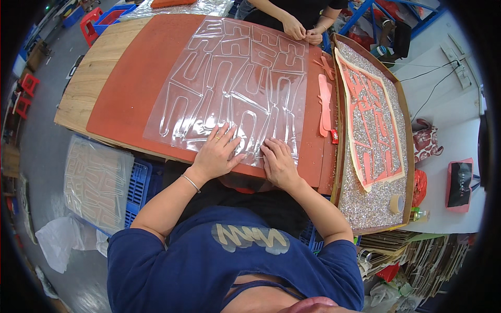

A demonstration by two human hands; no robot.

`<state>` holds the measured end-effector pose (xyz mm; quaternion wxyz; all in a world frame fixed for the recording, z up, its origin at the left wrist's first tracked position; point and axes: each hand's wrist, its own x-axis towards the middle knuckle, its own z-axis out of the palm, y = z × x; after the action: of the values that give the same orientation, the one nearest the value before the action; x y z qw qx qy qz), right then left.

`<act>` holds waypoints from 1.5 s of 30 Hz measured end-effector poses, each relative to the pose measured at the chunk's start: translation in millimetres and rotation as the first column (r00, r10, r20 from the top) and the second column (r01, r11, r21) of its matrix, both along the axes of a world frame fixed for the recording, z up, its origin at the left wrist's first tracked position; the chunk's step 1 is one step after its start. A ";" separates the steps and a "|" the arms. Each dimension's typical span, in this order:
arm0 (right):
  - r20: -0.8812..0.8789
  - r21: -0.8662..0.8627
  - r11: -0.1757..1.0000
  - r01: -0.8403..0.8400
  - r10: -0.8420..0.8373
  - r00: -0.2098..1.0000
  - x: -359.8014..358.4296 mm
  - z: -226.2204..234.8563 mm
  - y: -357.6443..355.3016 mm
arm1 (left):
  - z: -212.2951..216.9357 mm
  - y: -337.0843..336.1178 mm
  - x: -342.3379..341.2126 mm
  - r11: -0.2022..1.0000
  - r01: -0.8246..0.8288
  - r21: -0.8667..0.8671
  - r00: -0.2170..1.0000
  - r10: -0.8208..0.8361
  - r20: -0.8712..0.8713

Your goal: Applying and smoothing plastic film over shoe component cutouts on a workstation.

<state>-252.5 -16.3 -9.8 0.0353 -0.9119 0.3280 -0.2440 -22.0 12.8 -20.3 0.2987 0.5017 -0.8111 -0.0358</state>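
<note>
A large clear plastic sheet (229,78) with raised outlines of long, looped strap-like shapes lies over the reddish-brown mat (130,88) on the table. My left hand (218,151) rests flat on the sheet's near edge, fingers spread and pointing away from me. Beside it, my right hand (279,161) lies on the same near edge with its fingers stretched out. Neither hand holds anything. Coral-pink flat strips (324,104) lie on the mat, right of the sheet.
At right, a shallow tray (350,216) of glittery granules holds a pink-and-cream cut-out sheet (394,161) and a tape roll (396,204). Another person's hands (304,33) meet at the table's far edge. More moulded plastic sheets (96,182) lie on blue crates (140,182) at left.
</note>
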 end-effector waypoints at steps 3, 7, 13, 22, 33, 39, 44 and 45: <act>0.002 0.002 1.000 0.010 -0.010 1.000 -1.3 1.6 -0.9 | 1.6 -1.5 -2.2 1.000 0.004 0.012 1.000 -0.004 -0.006; 0.119 0.209 0.977 -0.037 0.012 0.993 -10.7 4.6 -14.5 | 2.1 -2.3 -1.7 1.000 0.005 0.022 1.000 -0.005 0.004; -0.065 0.497 0.795 0.349 -0.367 0.928 -6.6 42.7 -116.1 | 5.1 -2.5 2.0 1.000 0.009 0.022 0.999 -0.010 0.040; -0.259 0.051 0.887 0.458 -0.431 0.864 11.6 -31.5 -209.3 | 2.8 0.3 -1.0 1.000 0.018 0.003 1.000 -0.018 -0.004; 0.008 -0.020 0.888 0.460 -0.460 0.888 13.5 -35.1 -206.8 | 0.5 -4.6 4.5 0.999 0.010 0.045 0.992 -0.004 -0.127; 0.051 -0.122 0.897 0.425 -0.422 0.905 9.3 -35.2 -206.6 | 32.7 -59.7 25.5 0.892 0.048 0.450 0.944 0.107 -0.313; 0.249 -0.081 0.915 0.394 -0.365 0.897 11.9 -36.1 -201.8 | 22.9 -158.4 59.3 0.889 -0.443 0.119 0.868 0.391 0.306; 0.253 -0.084 0.917 0.389 -0.358 0.899 13.3 -36.4 -200.2 | 21.8 -163.7 61.4 0.806 -0.535 0.253 0.818 0.419 0.395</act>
<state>-239.2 -216.6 -46.1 -0.0348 -0.7974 0.4736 -0.3723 39.4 -150.9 1.6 0.0674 0.7357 -0.6736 -0.0214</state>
